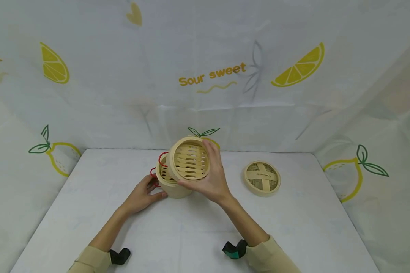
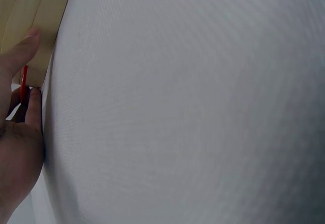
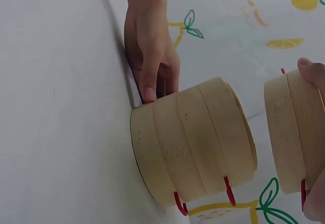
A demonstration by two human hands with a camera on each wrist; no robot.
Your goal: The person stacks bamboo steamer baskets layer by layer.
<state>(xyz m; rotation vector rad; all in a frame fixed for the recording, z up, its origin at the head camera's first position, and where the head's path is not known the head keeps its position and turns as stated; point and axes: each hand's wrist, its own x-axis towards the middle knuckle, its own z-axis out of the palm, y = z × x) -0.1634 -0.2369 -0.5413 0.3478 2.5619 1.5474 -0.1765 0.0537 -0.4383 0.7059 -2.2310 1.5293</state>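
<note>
My right hand (image 1: 214, 178) grips a round bamboo steamer basket (image 1: 191, 161) by its rim and side, thumb below and fingers at the top right. The basket is tilted so its slatted floor shows, and a red loop handle (image 1: 162, 159) sticks out on its left. Below it stands a stack of bamboo steamer baskets (image 3: 188, 142) with red handles, set apart from the raised basket in the right wrist view. My left hand (image 1: 145, 195) holds the stack low on its left side, thumb against the wall and fingers around by a red handle (image 2: 24, 84).
A round bamboo lid (image 1: 262, 178) with crossed strips lies on the white table (image 1: 311, 220) to the right. A white curtain (image 1: 208, 45) printed with lemons hangs behind the table's back edge. Dark wrist mounts (image 1: 235, 250) sit at both cuffs.
</note>
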